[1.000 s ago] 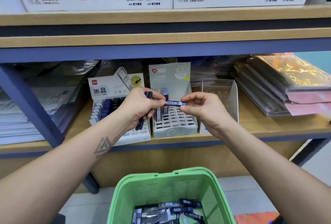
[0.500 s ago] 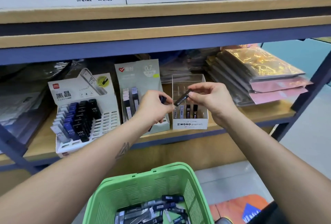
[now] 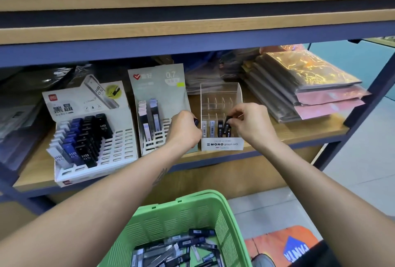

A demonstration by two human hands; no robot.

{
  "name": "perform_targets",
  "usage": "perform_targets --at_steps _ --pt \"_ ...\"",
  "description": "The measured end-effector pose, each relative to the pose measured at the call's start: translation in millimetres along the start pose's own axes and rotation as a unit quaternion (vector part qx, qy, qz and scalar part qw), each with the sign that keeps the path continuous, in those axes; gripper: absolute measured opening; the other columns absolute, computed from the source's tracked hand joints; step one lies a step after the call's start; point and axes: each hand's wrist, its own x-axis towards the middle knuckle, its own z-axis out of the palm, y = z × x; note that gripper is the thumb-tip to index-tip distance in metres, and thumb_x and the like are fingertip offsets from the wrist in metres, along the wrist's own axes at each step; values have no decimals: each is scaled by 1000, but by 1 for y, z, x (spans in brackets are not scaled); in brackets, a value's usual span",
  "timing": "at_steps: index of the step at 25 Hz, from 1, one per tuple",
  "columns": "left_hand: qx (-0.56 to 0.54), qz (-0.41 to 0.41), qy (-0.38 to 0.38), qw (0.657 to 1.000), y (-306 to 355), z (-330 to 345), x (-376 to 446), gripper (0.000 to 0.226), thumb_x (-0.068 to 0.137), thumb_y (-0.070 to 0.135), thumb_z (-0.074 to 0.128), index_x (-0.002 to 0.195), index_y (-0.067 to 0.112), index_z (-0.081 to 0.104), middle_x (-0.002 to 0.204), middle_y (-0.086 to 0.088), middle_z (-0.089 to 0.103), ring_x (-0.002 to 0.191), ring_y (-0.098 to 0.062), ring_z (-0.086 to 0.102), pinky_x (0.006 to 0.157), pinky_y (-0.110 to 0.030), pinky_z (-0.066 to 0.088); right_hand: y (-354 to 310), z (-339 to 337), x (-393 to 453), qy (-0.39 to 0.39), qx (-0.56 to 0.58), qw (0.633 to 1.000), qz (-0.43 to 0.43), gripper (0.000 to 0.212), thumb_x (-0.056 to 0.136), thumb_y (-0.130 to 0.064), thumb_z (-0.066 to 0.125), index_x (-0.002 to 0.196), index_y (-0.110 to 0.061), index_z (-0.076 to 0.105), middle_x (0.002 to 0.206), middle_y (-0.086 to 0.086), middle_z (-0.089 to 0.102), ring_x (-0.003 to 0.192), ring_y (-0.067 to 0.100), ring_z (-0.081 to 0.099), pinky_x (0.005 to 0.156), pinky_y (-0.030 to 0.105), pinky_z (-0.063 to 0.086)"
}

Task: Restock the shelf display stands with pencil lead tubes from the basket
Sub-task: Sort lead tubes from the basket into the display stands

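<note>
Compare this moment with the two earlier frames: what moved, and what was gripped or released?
The right hand carried the dark lead tube, taken from beside the left hand, rightward and down into the clear MONO stand, tilting it upright. It still grips it. The left hand keeps its tubes; stands and green basket are unchanged.

Your right hand (image 3: 250, 125) has lowered its dark lead tube (image 3: 226, 126) into the clear acrylic stand (image 3: 221, 117); your left hand (image 3: 183, 129) has dropped beside it.

I see two bare arms with no sleeves on them. The left arm (image 3: 119, 189) has a small dark tattoo (image 3: 160, 176) on the forearm, made of thin lines. The hands have no rings, no watch and no gloves on them.
</note>
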Motion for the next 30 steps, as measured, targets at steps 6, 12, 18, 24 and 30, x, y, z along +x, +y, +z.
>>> perform_targets --at_steps 6,12,18,24,30 --pt "28 2 -17 999 2 6 0 22 86 1 67 70 13 58 75 -8 62 64 -29 65 55 -35 56 1 20 -4 -41 -37 998 15 15 88 -9 75 102 -15 76 96 6 74 87 23 69 80 38 58" --pt "13 -2 -26 1000 3 4 0 10 87 0 68 84 10 65 82 -8 64 69 -27 67 59 -35 59 -2 25 -5 -33 -37 999 10 18 90 -2 69 105 -12 71 96 9 72 86 24 67 75 32 56" --pt "-92 -19 -55 994 0 -12 -2 23 85 4 72 104 10 63 87 -13 69 58 -22 63 54 -33 57 -12 18 -9 -7 -47 999 2 15 90 0 63 88 -15 60 83 3 66 78 24 64 68 36 55" --pt "-372 -16 -228 900 -19 -28 -15 47 87 -1 75 124 7 47 78 -16 74 50 -15 56 43 -24 44 -52 17 -9 -152 299 941 44 18 91 -5 68 104 -14 76 86 10 76 73 18 68 67 31 57" --pt "-378 18 -317 870 -29 -44 -20 35 86 -6 74 117 4 61 87 -17 74 64 -16 63 54 -22 51 -56 26 -8 -232 348 907 41 26 87 -1 75 109 -13 77 92 11 76 75 18 68 58 29 52"
